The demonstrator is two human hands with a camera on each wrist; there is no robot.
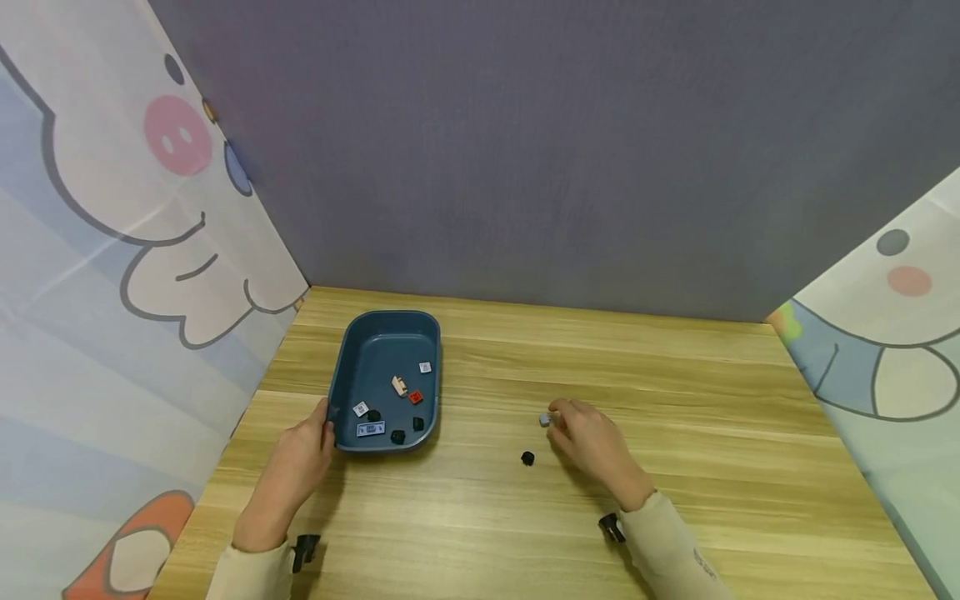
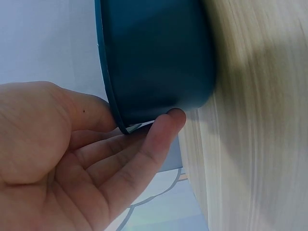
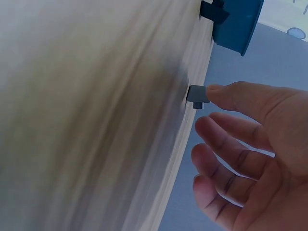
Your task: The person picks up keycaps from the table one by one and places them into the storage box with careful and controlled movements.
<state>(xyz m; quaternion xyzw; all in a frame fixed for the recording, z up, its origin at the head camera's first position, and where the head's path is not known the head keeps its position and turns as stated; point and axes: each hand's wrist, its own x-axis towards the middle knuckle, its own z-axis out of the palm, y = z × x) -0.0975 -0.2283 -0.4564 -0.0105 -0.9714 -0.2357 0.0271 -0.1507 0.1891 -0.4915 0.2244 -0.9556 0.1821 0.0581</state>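
My left hand (image 1: 300, 454) grips the near left corner of a dark blue tray (image 1: 384, 321). In the left wrist view the thumb is at the tray's rim and the fingers lie under its edge. Over the table, my right hand (image 1: 592, 442) is beside a small grey keycap (image 1: 545, 420). The right wrist view has the thumb tip touching the grey keycap (image 3: 197, 94), whose stem shows at its side; the other fingers are loosely bent, apart from it. A small black piece (image 1: 528, 458) lies nearer me on the wood.
Inside the tray are white keycaps (image 1: 425, 367), a red keycap (image 1: 416, 397), a long blue keycap (image 1: 371, 429), a beige piece (image 1: 400, 386) and several black pieces (image 1: 398, 437). A grey panel (image 1: 525, 167) stands behind the wooden table (image 1: 465, 533), with cartoon-printed sheets (image 1: 97, 250) at both sides.
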